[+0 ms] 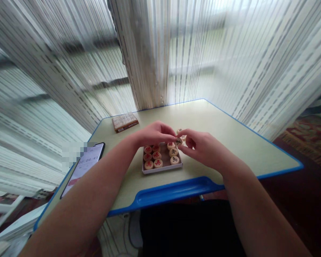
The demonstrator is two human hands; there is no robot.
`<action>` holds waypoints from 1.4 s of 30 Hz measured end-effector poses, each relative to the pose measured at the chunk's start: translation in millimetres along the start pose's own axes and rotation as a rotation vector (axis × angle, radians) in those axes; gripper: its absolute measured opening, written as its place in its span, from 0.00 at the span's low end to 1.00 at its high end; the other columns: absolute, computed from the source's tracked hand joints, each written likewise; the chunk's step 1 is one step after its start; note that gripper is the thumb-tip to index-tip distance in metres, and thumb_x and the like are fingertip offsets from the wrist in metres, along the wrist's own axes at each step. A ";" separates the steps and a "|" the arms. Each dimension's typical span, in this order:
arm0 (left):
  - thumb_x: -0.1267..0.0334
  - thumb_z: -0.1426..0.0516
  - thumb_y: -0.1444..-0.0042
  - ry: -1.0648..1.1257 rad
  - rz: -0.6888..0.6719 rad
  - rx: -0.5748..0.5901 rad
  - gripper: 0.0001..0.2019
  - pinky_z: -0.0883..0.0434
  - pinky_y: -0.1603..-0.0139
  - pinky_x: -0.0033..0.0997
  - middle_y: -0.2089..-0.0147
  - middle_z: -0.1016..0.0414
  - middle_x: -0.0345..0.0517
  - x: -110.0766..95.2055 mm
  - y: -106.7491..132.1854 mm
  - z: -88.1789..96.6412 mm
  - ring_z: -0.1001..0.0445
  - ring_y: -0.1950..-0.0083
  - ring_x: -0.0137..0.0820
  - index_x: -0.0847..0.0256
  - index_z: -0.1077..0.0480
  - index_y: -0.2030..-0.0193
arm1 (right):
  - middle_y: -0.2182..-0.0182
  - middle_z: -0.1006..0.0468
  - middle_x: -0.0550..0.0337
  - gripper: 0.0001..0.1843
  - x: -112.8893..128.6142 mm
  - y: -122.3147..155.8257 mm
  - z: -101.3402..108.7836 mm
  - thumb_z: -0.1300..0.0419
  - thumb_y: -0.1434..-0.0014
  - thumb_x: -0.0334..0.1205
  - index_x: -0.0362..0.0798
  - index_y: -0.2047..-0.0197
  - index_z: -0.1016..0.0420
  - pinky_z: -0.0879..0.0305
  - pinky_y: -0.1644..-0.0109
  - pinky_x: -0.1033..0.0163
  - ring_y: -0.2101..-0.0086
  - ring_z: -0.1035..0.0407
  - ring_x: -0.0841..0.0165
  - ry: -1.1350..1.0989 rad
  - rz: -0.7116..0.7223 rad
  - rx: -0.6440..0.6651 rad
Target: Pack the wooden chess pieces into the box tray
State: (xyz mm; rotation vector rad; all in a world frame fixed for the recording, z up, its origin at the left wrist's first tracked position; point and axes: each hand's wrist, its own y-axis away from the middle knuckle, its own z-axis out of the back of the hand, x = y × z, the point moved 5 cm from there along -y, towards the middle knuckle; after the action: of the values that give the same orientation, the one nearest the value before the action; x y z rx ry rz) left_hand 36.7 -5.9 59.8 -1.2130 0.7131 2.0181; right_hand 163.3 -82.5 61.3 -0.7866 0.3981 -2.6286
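A round wooden Chinese chess piece [178, 142] with a black character is tilted on edge above the right side of a shallow box [163, 170]. My right hand [203, 146] pinches it between thumb and forefinger. From the other side, my left hand [157, 132] reaches over the box, thumb and fingertip closed at the same piece. Pieces with red characters [157, 163] fill two columns on the box's left. Along its right side lie black-character pieces [174, 160] and a red one [171, 145]. Behind my fingers, a few loose pieces [179, 131] are partly hidden.
A brown-and-white flat box [125, 121] lies at the table's back left. A phone [82, 167] showing a timer rests by the left edge. The table [230, 142] has a blue rim with a recessed tray [173, 191] in front. Curtains [149, 53] hang behind.
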 end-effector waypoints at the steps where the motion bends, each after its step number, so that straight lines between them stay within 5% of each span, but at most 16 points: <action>1: 0.62 0.38 0.55 0.005 -0.003 0.000 0.10 0.32 0.65 0.27 0.71 0.24 0.45 -0.4 0.0 -0.4 0.29 0.70 0.25 0.67 0.25 0.67 | 0.77 0.30 0.65 0.12 0.2 0.1 0.2 0.43 0.45 0.40 0.48 0.56 0.29 0.48 0.71 0.67 0.77 0.40 0.74 0.000 0.003 -0.005; 13: 0.65 0.38 0.56 0.036 -0.031 0.010 0.10 0.32 0.62 0.28 0.68 0.24 0.44 -5.9 1.1 -2.1 0.29 0.68 0.25 0.67 0.25 0.65 | 0.79 0.32 0.65 0.14 -0.8 0.7 2.3 0.41 0.46 0.49 0.47 0.62 0.31 0.51 0.74 0.66 0.77 0.40 0.73 0.059 -0.098 -0.011; 22: 0.63 0.39 0.56 -0.022 0.002 -0.045 0.10 0.35 0.69 0.25 0.75 0.26 0.42 -6.0 0.6 -0.9 0.33 0.73 0.23 0.68 0.25 0.69 | 0.79 0.32 0.65 0.14 -2.6 0.5 1.0 0.41 0.46 0.48 0.48 0.61 0.32 0.50 0.74 0.67 0.77 0.39 0.73 0.045 -0.089 -0.022; 30: 0.66 0.45 0.59 -0.140 0.023 -0.323 0.06 0.40 0.73 0.23 0.80 0.32 0.38 3.0 0.7 25.5 0.37 0.76 0.23 0.67 0.29 0.77 | 0.78 0.30 0.64 0.13 -3.6 1.0 -0.6 0.43 0.45 0.44 0.47 0.57 0.31 0.48 0.73 0.66 0.76 0.37 0.72 0.037 -0.085 0.000; 42: 0.64 0.45 0.62 -0.309 0.161 -0.310 0.07 0.41 0.75 0.25 0.80 0.32 0.39 25.1 -4.1 35.0 0.37 0.76 0.25 0.66 0.29 0.77 | 0.77 0.28 0.63 0.11 -4.3 -0.1 -1.6 0.44 0.44 0.44 0.47 0.61 0.28 0.48 0.72 0.66 0.77 0.39 0.73 0.065 -0.068 0.027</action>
State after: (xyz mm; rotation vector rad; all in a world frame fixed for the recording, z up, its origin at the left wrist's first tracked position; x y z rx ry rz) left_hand 12.4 29.0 51.4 -0.9978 0.3660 2.4489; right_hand 165.7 -80.4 58.0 -0.7197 0.3585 -2.7227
